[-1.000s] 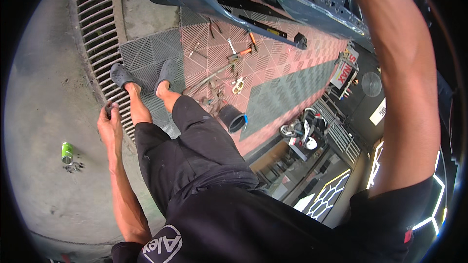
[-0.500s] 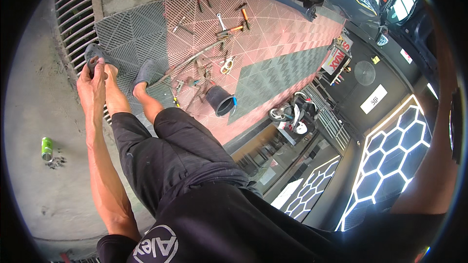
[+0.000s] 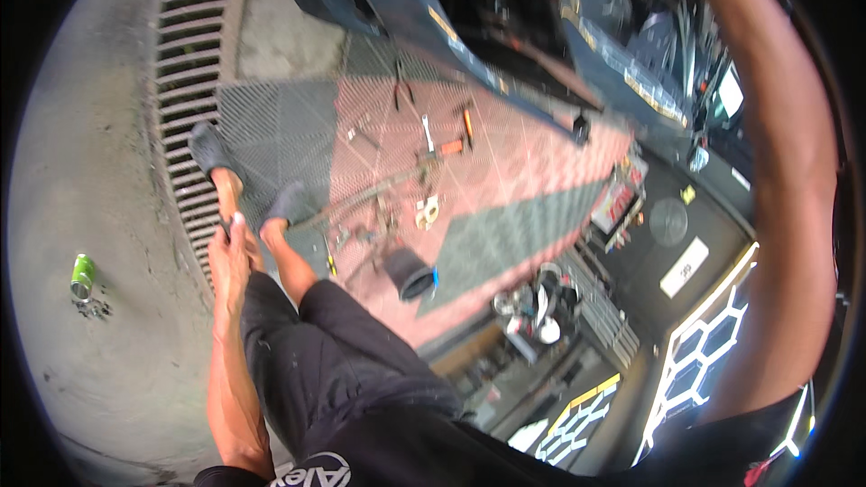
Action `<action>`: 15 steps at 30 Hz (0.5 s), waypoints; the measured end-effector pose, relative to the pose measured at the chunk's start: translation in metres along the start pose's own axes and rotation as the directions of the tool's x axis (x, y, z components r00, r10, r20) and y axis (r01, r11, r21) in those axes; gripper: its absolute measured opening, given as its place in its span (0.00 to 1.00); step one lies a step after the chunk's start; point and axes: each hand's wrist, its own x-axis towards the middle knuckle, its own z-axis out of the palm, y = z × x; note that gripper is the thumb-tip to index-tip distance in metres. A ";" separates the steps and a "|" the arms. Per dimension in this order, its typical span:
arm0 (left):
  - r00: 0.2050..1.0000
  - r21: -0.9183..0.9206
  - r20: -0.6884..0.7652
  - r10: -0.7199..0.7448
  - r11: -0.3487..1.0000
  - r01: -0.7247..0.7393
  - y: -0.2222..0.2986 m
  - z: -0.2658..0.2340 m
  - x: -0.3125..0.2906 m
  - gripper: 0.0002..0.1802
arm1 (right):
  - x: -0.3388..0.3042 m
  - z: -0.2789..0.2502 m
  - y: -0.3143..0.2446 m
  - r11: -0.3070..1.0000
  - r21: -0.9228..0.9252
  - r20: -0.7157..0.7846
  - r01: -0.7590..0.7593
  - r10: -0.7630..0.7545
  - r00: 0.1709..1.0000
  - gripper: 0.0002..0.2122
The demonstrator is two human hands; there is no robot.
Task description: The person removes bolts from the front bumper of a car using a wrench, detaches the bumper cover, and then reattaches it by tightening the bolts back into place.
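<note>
- Red-and-grey floor mat [image 3: 280, 117] meets a drain grate [image 3: 191, 63], with a dark car [image 3: 397, 9] at the top.
- Work seems unfinished, pliers [image 3: 402, 90] and hammer [image 3: 468, 126] lying loose; finished steps don't show.
- Left hand [image 3: 230, 263] pinches a small dark object [image 3: 225, 229] near the legs [image 3: 290, 257]; right hand is out of view.
- Left-side concrete [image 3: 117, 171] seems roomier than the tool-strewn mat.

Concrete floor [image 3: 108, 162]: green can [image 3: 83, 271] beside dark specks [image 3: 92, 310]
Floor tiles [image 3: 532, 149]: pliers [image 3: 403, 92], wrench [image 3: 428, 133], black bucket [image 3: 402, 269]
Beyond tiles: motorcycle [image 3: 539, 307], hexagonal strip lights [image 3: 703, 340]
</note>
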 end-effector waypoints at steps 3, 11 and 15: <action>0.982 0.024 0.105 -0.155 0.988 0.154 0.075 -0.013 -0.004 0.23 | 0.019 -0.026 0.022 0.998 -0.052 -0.063 -0.041 0.038 0.997 0.40; 0.854 -0.626 0.494 0.164 0.749 0.219 0.255 0.042 -0.013 0.30 | 0.061 -0.027 0.047 0.958 -0.275 -0.119 0.076 -0.112 0.986 0.61; 0.737 -0.743 0.569 0.365 0.612 0.271 0.333 0.113 -0.003 0.31 | 0.032 -0.026 0.032 0.933 -0.359 -0.180 0.022 -0.092 0.979 0.59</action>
